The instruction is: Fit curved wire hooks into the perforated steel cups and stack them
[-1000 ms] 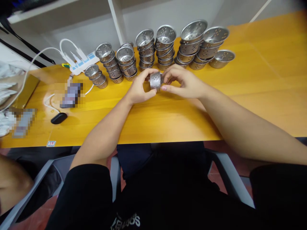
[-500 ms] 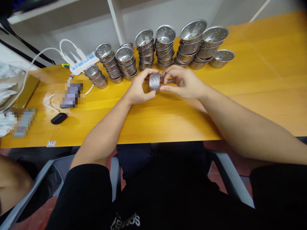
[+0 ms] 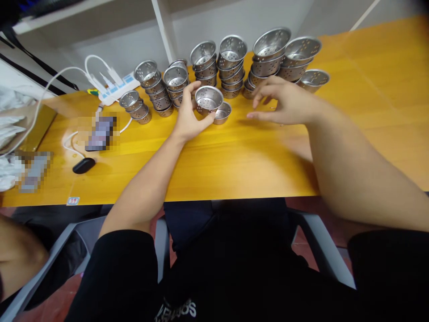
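Observation:
My left hand (image 3: 191,114) grips a perforated metal cup (image 3: 208,100) between thumb and fingers, its opening turned up. Right beside and partly behind it, a smaller metal cup (image 3: 222,113) stands on the table. To the right, my right hand (image 3: 279,100) hovers over the table with its fingers apart and nothing between them. Stacks of perforated cups stand behind the hands, among them a middle stack (image 3: 232,56) and a wide-cup stack (image 3: 271,49). A single wide cup (image 3: 313,79) is at the right end, partly hidden.
More cup stacks (image 3: 157,91) stand at the left, near a white power strip (image 3: 119,88) with cables. A blurred phone (image 3: 100,134) and a black oval object (image 3: 83,165) lie on the yellow table (image 3: 234,170). Another person's bare limb (image 3: 20,257) shows at lower left.
My right hand has moved away to the right and opened. The cup in my left hand has turned from sideways to upright, and a smaller cup now shows beside it on the table.

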The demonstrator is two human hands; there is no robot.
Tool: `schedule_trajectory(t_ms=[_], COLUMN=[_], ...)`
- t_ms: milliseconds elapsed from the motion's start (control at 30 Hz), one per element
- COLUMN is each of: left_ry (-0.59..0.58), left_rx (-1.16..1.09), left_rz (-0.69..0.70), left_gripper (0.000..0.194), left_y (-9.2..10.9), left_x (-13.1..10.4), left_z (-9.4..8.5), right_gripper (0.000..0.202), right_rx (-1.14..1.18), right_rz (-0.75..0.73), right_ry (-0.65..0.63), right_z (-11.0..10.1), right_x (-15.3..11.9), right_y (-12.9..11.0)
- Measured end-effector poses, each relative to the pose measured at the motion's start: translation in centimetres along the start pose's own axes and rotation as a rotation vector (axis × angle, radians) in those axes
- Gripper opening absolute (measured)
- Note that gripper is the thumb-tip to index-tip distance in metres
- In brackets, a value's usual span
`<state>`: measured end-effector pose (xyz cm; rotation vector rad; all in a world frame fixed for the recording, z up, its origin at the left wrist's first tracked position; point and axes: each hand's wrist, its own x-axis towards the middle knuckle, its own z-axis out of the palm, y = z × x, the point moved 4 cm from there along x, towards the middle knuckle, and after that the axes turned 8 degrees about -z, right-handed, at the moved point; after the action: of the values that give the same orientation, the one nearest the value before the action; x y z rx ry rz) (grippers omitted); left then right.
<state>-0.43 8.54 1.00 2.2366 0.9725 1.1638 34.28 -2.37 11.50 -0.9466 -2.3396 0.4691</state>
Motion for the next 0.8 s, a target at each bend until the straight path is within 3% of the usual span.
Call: schedule_trajectory(t_ms=[133,333,500,633,800], left_ry=[-0.029,-0.083,-0.151,-0.164,-0.226], left_rx=[0.002,-0.013,-0.026,-0.039,-0.065], left_rz=[-0.084,-0.11,-0.104,-0.123,-0.151], left_gripper=[0.134,0.129,0.127,0.124,0.117], left_y=[-0.8,-1.0,-2.5,-2.1,-1.2], left_x=[0.1,0.5,0.8,0.6,0.1], left_z=[0.7,2.6,4.1,4.1,4.3], right_gripper=[0.03,0.023,0.026,0.027,0.03], right_rx=[-0.258,-0.292,-0.275,-0.276,-0.295], right_rz=[0.135,0.277,0.226,0.233,0.207], right_ry=[-0.245,-0.411,-0.406,-0.418,-0.226], right_z=[-1.4,-0.4,0.1,0.3,0.4], right_x=[-0.8,-0.2,0.2,0.2,0.3], right_y=[1.5,1.6,1.9,2.3,1.4])
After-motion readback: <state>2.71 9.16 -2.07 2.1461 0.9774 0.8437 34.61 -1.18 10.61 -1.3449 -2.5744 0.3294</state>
